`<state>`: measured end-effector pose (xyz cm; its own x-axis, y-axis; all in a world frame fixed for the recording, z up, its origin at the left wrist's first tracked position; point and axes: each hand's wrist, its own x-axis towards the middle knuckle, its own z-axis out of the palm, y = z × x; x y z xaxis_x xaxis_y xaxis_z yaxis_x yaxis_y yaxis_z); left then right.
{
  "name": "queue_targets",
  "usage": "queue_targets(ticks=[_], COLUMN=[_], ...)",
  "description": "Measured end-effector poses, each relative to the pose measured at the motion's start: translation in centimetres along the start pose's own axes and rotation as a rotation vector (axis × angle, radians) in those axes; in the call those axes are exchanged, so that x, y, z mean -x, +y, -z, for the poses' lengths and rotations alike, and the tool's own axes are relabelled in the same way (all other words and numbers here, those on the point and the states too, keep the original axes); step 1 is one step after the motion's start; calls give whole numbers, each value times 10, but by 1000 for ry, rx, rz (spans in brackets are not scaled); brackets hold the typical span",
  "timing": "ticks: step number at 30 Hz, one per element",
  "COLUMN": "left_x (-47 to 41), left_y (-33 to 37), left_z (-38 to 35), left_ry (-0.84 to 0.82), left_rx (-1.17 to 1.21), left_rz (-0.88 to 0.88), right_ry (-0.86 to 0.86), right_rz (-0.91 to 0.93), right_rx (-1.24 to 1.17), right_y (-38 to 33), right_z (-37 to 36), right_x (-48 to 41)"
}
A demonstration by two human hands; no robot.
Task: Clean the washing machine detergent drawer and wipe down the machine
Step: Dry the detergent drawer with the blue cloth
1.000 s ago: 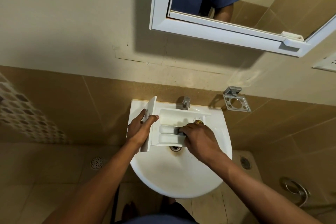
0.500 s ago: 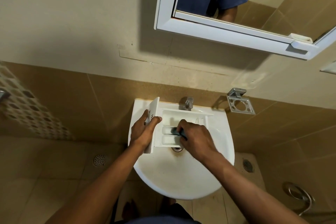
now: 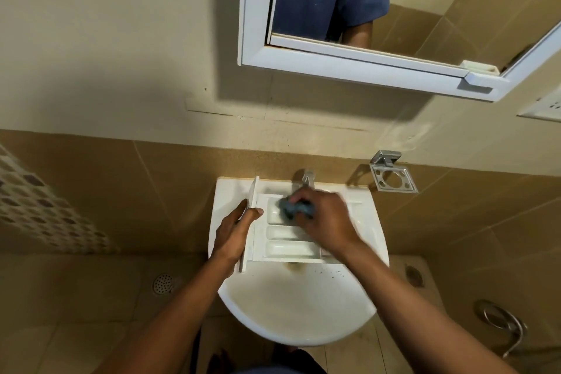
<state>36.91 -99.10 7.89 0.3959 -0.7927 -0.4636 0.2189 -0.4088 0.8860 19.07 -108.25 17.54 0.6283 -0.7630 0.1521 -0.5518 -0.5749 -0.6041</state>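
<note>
While the detergent drawer (image 3: 288, 249) lies flat across the back of the sink (image 3: 303, 319), between the two hands, the left hand (image 3: 235, 234) grips it by its upright front panel (image 3: 252, 194), one digit hooked over the inner face and the rest wrapped behind, and the right hand (image 3: 328, 222) is curled round a blue-grey cloth (image 3: 288, 210), pressing it into the compartment farthest from its wrist, with the tap (image 3: 307, 177) just beyond the knuckles; that hand is blurred, so exactly how the fingers lie cannot be told, nor whether water is running. The step in hand looks like scrubbing the compartments, and the machine itself is nowhere in view, so the wiping-down probably lies well ahead. To do this well, the left hand should act as a firm brace, because a light plastic drawer on a glazed basin will likely skate under each stroke; pushing the panel down and slightly toward the right hand would pin it. Short strokes with the cloth bunched under the fingertips should reach the rounded corners where residue tends to cake, better than broad sweeps over the dividers. Working from the compartment under the cloth back through the two narrower ones nearer the right wrist would carry loosened grime toward the drain (image 3: 293, 266) just below that wrist, where dark specks already dot the basin. Too much force on the panel could strain its joint, so pressure belongs on the tray
</note>
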Motion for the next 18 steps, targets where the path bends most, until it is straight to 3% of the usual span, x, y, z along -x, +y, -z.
queue_targets(ticks=[3, 6, 8, 14, 18], left_x=[3, 5, 6, 7, 11], left_y=[1, -2, -3, -4, -8], left_z=[-4, -1, 0, 8, 19], left_ry=[-1, 35, 49, 58, 17], left_rx=[-15, 10, 19, -8, -68], left_rz=[-4, 9, 25, 19, -2], right_ry=[-76, 219, 302, -11, -336], right_rz=[19, -78, -52, 70, 117], right_rx=[-34, -191, -179, -124, -5], right_y=[-6, -4, -6, -2, 17], right_z=[-33, -39, -41, -60, -26], right_x=[-3, -9, -12, 1, -5])
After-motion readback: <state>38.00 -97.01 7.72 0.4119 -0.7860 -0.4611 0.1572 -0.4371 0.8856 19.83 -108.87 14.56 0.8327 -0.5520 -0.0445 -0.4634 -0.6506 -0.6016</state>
